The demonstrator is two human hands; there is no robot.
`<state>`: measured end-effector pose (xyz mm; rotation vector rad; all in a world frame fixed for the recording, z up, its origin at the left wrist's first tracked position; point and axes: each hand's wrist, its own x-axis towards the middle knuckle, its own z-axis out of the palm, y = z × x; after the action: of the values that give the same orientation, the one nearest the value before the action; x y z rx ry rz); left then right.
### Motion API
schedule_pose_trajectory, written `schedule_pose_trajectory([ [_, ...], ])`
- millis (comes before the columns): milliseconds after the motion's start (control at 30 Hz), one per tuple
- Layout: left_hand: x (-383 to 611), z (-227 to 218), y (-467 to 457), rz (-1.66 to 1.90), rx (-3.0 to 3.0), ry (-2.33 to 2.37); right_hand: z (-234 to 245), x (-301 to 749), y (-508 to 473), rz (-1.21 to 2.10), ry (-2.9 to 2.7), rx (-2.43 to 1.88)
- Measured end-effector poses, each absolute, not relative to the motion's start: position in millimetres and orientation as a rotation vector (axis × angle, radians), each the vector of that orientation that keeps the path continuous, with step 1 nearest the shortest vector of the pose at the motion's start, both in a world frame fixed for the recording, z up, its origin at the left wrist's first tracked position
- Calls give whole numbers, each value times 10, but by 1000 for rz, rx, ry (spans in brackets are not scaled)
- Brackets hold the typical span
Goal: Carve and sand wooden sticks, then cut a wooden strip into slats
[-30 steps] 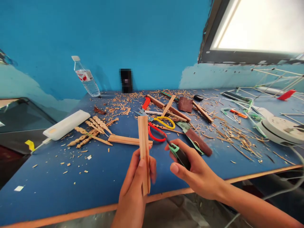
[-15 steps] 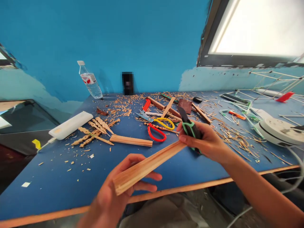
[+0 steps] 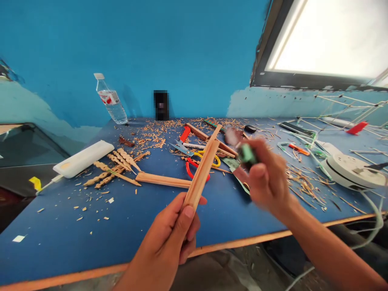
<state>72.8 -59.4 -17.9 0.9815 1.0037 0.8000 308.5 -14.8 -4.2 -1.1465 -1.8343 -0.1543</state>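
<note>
My left hand (image 3: 172,238) is closed around the lower end of a grooved wooden strip (image 3: 202,173), its thumb on top. The strip slants up and away over the blue table. To the right, my right hand (image 3: 269,178) is blurred by motion and grips a black and green utility knife (image 3: 247,155), apart from the strip; its blade cannot be made out. Behind the strip lie scissors (image 3: 194,169) with red and yellow handles. A second wooden strip (image 3: 163,180) rests flat on the table, left of the held one.
Several carved wooden sticks (image 3: 118,165) lie beside a white bar-shaped object (image 3: 83,159). A water bottle (image 3: 111,103) stands by the wall. Wood shavings (image 3: 150,135) cover the back. At right are a white round device (image 3: 353,167), an orange-handled tool (image 3: 298,149) and a thin stick frame (image 3: 348,107).
My left hand has closed around the wooden strip, which has swung steeper. My right hand has let go of the strip's far end and moved right with the knife.
</note>
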Motion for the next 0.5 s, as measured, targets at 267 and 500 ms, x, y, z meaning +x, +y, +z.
schedule_pose_trajectory([
  [267,818,-360,-598,880,1093,1116,-394,2797,-409,-321,-2215,-1180],
  [500,897,-515,-765,935,1057,1135,-409,2972,-87,-330,-2160,-1312],
])
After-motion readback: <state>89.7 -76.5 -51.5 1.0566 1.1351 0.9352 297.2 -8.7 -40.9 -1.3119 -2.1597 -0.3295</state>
